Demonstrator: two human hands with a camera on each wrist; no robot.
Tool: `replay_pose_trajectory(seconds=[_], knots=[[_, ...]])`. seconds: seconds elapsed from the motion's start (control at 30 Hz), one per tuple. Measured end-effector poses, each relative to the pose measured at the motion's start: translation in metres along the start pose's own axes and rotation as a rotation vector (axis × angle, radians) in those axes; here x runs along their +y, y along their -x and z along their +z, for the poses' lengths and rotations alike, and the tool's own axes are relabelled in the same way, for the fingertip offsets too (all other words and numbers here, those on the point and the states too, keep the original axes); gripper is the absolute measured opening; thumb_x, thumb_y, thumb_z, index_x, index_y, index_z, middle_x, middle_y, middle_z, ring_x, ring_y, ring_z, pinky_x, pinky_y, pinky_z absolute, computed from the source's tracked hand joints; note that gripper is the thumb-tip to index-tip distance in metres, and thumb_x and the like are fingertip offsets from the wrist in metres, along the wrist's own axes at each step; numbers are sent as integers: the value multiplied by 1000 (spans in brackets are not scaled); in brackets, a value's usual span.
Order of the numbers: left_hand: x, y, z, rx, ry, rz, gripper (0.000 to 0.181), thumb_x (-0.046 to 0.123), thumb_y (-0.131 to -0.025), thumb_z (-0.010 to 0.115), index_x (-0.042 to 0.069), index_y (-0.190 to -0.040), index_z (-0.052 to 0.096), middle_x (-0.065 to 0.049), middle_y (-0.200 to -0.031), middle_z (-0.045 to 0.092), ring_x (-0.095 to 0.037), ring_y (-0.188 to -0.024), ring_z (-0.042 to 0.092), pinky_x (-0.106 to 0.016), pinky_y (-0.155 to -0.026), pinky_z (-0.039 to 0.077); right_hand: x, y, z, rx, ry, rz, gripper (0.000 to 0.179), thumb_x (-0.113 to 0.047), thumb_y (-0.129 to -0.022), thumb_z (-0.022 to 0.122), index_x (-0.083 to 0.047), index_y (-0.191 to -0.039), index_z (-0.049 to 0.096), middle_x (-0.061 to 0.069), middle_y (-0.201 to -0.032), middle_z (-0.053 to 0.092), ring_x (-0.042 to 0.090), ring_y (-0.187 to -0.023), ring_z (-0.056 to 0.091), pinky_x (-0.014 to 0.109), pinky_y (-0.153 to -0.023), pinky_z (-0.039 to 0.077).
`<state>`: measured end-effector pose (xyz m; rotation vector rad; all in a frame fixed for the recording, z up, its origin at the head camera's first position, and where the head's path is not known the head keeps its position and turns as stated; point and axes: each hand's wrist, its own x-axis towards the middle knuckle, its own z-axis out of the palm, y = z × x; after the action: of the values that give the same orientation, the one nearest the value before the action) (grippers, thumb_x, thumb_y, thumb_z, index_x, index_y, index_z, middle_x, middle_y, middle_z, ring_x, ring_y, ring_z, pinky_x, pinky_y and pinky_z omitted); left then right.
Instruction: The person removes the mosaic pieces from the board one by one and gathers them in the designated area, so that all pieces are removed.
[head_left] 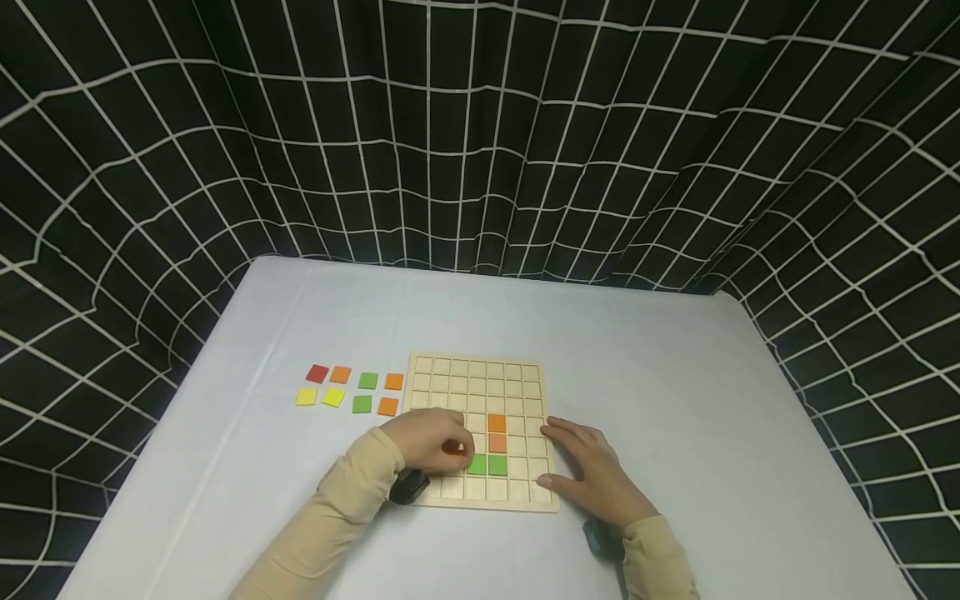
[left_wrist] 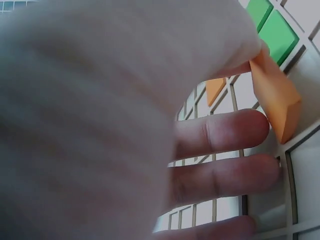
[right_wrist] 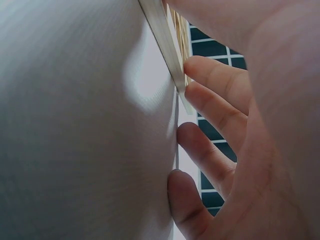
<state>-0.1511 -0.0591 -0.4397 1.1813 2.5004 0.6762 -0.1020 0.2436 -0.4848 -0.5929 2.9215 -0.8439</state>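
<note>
A wooden grid board (head_left: 517,492) lies on the table. Between thumb and finger, my left hand (head_left: 431,437) pinches an orange square tile (left_wrist: 277,100), tilted with its lower end at the grid. Just right of it, two green tiles (head_left: 497,465) sit side by side in cells. Above the right green one are a lighter orange tile (head_left: 497,442) and an orange tile (head_left: 497,423). My right hand (head_left: 596,479) rests at the board's right side, fingers spread; in the right wrist view, two fingertips touch the board's edge (right_wrist: 162,37).
Left of the board, loose tiles lie in two rough rows: a red tile (head_left: 317,373), yellow tiles (head_left: 306,397), green tiles (head_left: 368,381) and several orange tiles (head_left: 393,382). A white cloth covers the table (head_left: 675,375). Behind it hangs a black curtain (head_left: 480,125) with white grid lines.
</note>
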Motion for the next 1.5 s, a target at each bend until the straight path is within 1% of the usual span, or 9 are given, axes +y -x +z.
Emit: replay_pose_trajectory(seconds=[0.17,0.33,0.57,0.77,0.9,1.03,1.2,1.37,1.5], knots=[[-1,1,-1,-26,5,-11,2,25,-80,71,25,-82,70,10,-73,50,-3,-67,44,-18,-60,37,0,0,0,-2,1,2,74,-57,-77,69,-25,-140,48,-5,-148,41,26,-129,38,56,-103,35],[-1,0,-1,-37,14,-32,16,29,-75,80,24,-86,69,8,-77,53,-4,-69,45,-19,-62,38,0,-1,0,2,1,5,73,-55,-77,71,-23,-139,49,-5,-147,42,26,-129,38,56,-103,34],[-2,-1,1,-44,12,-48,19,27,-75,80,24,-88,67,9,-78,54,-4,-71,46,-20,-65,40,0,0,-1,-1,1,16,74,-56,-76,71,-23,-139,49,-5,-147,42,27,-129,38,56,-104,34],[-3,-2,-1,3,5,-28,17,19,-77,77,21,-90,67,7,-80,53,-6,-71,47,-21,-66,41,0,0,0,4,0,9,73,-54,-77,72,-24,-139,49,-5,-147,42,27,-130,38,56,-104,34],[-5,-1,-1,46,-28,-22,17,18,-78,77,20,-92,68,9,-83,52,-6,-72,47,-21,-66,41,0,0,0,5,-1,7,73,-53,-77,72,-23,-139,49,-5,-147,42,27,-130,37,56,-104,33],[-7,1,-1,92,-65,-34,15,19,-80,75,21,-93,69,9,-81,50,-6,-70,46,-21,-63,40,0,0,0,3,-2,14,72,-53,-77,72,-24,-139,49,-5,-147,42,27,-130,37,57,-104,34],[-6,4,-6,114,-77,-78,11,19,-82,72,21,-92,69,8,-78,47,-8,-67,44,-22,-60,38,0,-1,0,0,-1,22,72,-55,-77,71,-25,-139,49,-5,-147,42,27,-130,37,57,-104,34],[-7,9,-12,104,-101,-156,10,19,-83,71,20,-92,67,7,-75,44,-9,-66,43,-24,-59,37,0,-1,-1,-1,-7,17,72,-55,-77,71,-25,-139,49,-5,-147,41,26,-130,37,56,-104,34],[-10,13,-18,97,-104,-213,12,19,-82,72,18,-92,66,6,-75,45,-10,-65,43,-25,-58,37,0,-1,0,-1,-6,20,72,-55,-77,71,-25,-139,49,-5,-147,42,26,-130,37,57,-104,34]])
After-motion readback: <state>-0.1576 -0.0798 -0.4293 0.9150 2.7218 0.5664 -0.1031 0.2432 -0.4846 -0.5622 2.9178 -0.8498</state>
